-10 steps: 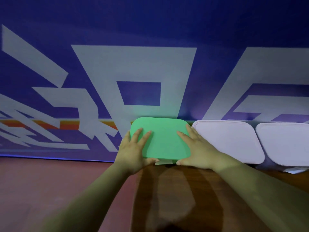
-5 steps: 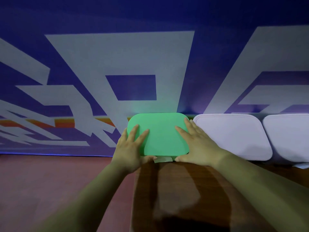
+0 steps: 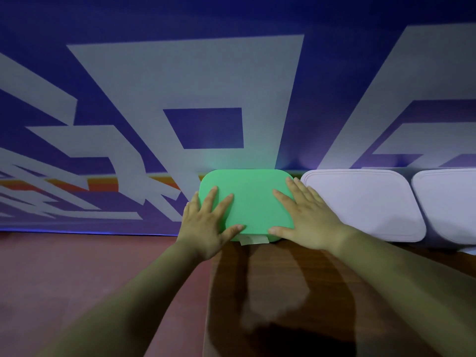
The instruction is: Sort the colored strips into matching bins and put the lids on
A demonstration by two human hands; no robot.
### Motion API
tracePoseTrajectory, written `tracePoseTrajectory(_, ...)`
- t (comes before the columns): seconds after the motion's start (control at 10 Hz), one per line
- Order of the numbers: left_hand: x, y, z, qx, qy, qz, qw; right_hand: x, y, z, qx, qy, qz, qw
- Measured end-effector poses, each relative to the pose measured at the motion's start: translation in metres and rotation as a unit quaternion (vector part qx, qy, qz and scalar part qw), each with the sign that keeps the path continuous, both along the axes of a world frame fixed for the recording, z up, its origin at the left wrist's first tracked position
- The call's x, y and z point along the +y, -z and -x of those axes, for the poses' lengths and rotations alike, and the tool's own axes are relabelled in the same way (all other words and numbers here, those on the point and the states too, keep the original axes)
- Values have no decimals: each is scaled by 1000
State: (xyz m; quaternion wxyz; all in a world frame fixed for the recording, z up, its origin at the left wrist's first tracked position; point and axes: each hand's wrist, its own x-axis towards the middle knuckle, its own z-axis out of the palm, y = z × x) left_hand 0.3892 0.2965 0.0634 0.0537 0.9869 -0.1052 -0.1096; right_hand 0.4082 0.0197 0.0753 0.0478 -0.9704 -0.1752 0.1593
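Lying under flat fingers (image 3: 211, 199), green lid (image 3: 253, 202)

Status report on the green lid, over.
Left hand, right hand flat on green lid. Pale lid beside right hand. Nothing in the way.

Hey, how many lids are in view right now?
3. The green lid sits leftmost, under the left hand and right hand. A pale lilac lid lies just right of it. A second pale lid is cut off by the right edge. More may be out of frame.

Dim, bluish cast; soft blur; wide-angle edge distortion; arm shadows on table (image 3: 296, 292).
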Motion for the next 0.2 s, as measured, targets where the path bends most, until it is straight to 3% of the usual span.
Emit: tracePoseTrajectory(0.2, -8, -17, -2, 40, -17, -28, 999, -1, -17, -2, 34, 11, -17, 999)
